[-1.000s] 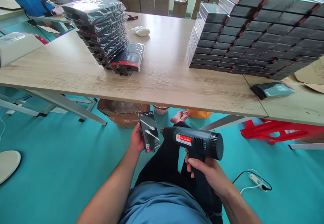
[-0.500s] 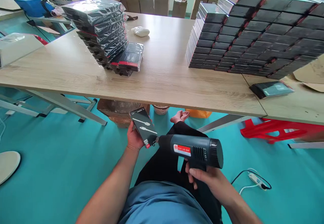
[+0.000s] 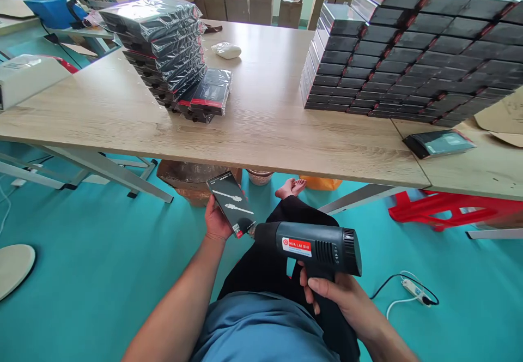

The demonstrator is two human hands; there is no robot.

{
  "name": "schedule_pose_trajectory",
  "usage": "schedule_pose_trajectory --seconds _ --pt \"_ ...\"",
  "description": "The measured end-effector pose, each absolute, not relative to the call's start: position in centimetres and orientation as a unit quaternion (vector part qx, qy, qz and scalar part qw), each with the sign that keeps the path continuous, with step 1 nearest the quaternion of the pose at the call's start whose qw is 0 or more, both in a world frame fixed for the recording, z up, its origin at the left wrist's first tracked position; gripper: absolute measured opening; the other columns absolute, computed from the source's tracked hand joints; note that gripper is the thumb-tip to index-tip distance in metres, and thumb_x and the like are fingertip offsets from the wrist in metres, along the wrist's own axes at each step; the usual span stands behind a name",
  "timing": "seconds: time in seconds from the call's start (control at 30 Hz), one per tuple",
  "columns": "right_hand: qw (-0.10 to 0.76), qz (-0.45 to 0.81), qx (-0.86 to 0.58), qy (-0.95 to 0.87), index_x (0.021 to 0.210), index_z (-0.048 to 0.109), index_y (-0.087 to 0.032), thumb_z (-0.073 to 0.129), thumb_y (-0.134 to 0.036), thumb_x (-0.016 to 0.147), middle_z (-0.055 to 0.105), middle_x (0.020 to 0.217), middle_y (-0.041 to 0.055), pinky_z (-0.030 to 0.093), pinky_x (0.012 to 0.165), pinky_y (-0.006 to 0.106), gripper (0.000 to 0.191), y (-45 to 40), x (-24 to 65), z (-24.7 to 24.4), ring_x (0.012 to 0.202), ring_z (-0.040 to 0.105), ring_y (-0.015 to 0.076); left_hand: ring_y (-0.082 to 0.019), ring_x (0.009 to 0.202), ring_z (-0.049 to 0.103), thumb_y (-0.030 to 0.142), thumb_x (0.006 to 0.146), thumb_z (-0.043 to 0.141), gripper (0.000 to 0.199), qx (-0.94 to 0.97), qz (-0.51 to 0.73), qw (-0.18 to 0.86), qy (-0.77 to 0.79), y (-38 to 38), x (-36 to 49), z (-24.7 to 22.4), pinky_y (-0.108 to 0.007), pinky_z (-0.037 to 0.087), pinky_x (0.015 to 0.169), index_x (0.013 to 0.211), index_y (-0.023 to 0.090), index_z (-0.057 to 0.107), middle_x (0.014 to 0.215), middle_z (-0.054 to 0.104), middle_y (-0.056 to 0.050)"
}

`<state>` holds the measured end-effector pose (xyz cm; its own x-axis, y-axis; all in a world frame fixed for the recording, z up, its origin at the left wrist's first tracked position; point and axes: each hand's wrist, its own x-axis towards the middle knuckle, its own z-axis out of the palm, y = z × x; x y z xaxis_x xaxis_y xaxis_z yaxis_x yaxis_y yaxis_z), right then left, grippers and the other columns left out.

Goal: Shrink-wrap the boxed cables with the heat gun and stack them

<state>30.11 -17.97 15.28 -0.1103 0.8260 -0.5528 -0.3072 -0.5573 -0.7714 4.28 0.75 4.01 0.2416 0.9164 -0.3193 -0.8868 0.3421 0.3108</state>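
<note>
My left hand (image 3: 217,221) grips a slim black box (image 3: 231,203) printed with a picture of two cable plugs, held out below the table's front edge. A dark heat gun (image 3: 316,246) with a red-and-white label lies level in my right hand (image 3: 333,291), whose fingers wrap round its handle. The gun's nozzle points left, right at the box's lower right corner; whether they touch I cannot tell. Part of my left fingers is hidden behind the box.
On the wooden table (image 3: 261,127) stand a film-wrapped stack of black boxes (image 3: 163,51) and a large stack of boxes (image 3: 408,56). A single box (image 3: 439,143) lies at the right. Below are a cardboard carton (image 3: 183,182), a red plastic stool (image 3: 449,209) and a power strip (image 3: 414,291).
The heat gun has dropped slightly and turned a little, its nozzle shifting left along the box's corner. The box has tilted slightly in my left hand.
</note>
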Motion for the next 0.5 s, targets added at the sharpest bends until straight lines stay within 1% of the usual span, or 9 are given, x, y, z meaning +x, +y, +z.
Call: schedule_pose_trajectory --seconds 0.13,0.3,0.5 --pt "0.438 0.683 -0.556 -0.180 0.110 0.075 -0.017 0.085 -0.042 0.077 0.073 0.089 0.0074 0.053 0.056 0.026 0.043 -18.0 30.3 15.2 0.069 0.064 0.0167 -0.034 0.119 0.068 0.056 0.094 0.057 0.062 0.025 0.572 0.787 0.229 0.7 4.3 4.2 -0.052 0.050 0.107 0.137 0.012 0.064 0.127 0.074 -0.015" --pt "0.462 0.700 -0.533 -0.116 0.105 0.077 -0.014 0.087 -0.036 0.074 0.072 0.086 0.0071 0.053 0.052 0.023 0.039 -17.8 30.9 14.9 0.066 0.064 0.0151 -0.033 0.117 0.069 0.056 0.094 0.056 0.061 0.020 0.561 0.795 0.229 0.5 4.4 4.3 -0.050 0.052 0.104 0.138 0.014 0.064 0.128 0.073 -0.015" --pt "0.482 0.720 -0.494 -0.065 0.103 0.078 -0.012 0.088 -0.029 0.073 0.073 0.085 0.0076 0.055 0.052 0.022 0.036 -16.8 30.9 14.4 0.065 0.065 0.0145 -0.033 0.112 0.071 0.052 0.094 0.058 0.059 0.043 0.526 0.813 0.244 0.1 4.6 4.3 -0.049 0.054 0.103 0.134 0.009 0.066 0.126 0.074 -0.018"
